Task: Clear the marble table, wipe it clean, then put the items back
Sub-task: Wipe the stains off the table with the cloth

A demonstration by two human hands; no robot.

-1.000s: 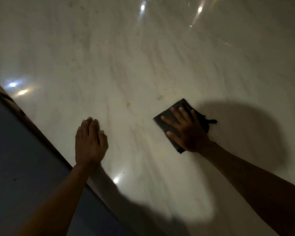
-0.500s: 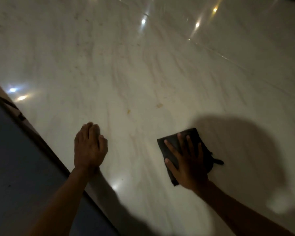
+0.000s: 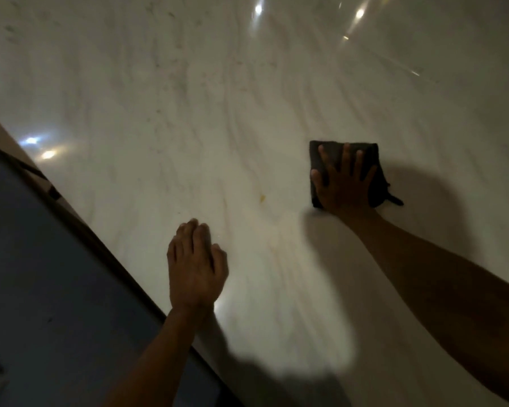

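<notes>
The glossy white marble table (image 3: pixel 165 118) fills most of the view. A dark folded cloth (image 3: pixel 376 171) lies flat on it at the right. My right hand (image 3: pixel 343 186) presses down on the cloth with its fingers spread and straight. My left hand (image 3: pixel 196 265) rests flat on the bare marble near the table's left edge, fingers together. A small yellow speck (image 3: pixel 262 197) sits on the marble between the two hands.
The table's dark edge (image 3: pixel 71 212) runs diagonally from the left down to the bottom middle, with grey-blue floor (image 3: pixel 41 289) beyond it. Lamp reflections glint on the marble at the top and left. My shadow covers the lower part.
My right hand has slid the cloth away from me and to the right, past the yellow speck. My left hand has stayed planted in the same place.
</notes>
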